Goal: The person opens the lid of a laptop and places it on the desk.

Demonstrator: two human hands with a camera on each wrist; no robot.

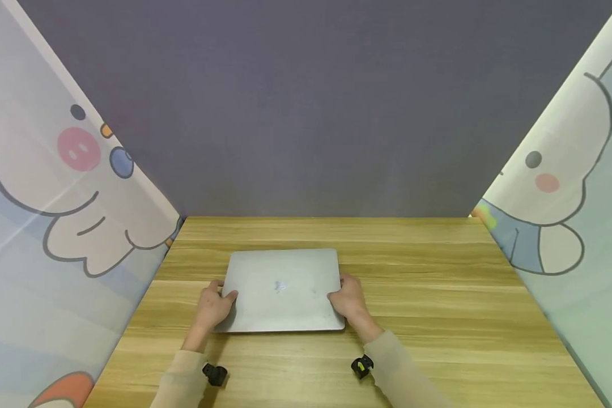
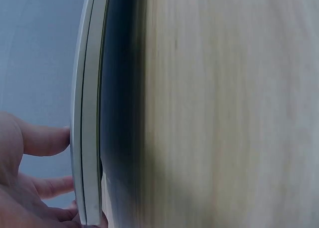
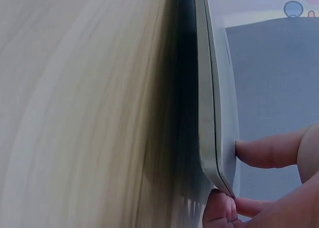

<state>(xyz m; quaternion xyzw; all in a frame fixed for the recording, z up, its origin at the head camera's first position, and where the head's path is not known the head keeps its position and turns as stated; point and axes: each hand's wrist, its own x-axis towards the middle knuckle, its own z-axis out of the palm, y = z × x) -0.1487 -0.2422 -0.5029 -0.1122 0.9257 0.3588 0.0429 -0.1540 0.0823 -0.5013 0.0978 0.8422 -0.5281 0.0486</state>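
Note:
A closed silver laptop (image 1: 285,292) lies lid up on the wooden table, a small mark in the middle of its lid. By its left side edge my left hand (image 1: 214,306) grips it, thumb on the lid. At the opposite edge, my right hand (image 1: 349,297) holds it the same way. The left wrist view shows the laptop's thin side (image 2: 89,108) with fingertips partly hidden behind its lower end. Fingers (image 3: 222,208) curl under a corner in the right wrist view, and a dark shadow runs beneath the laptop; whether it touches the table I cannot tell.
The wood-grain table (image 1: 438,306) extends on both sides of the laptop. A grey panel (image 1: 321,107) stands along its back edge, with cartoon-printed sheets (image 1: 46,187) at left and right. Small black devices (image 1: 215,374) sit at both wrists.

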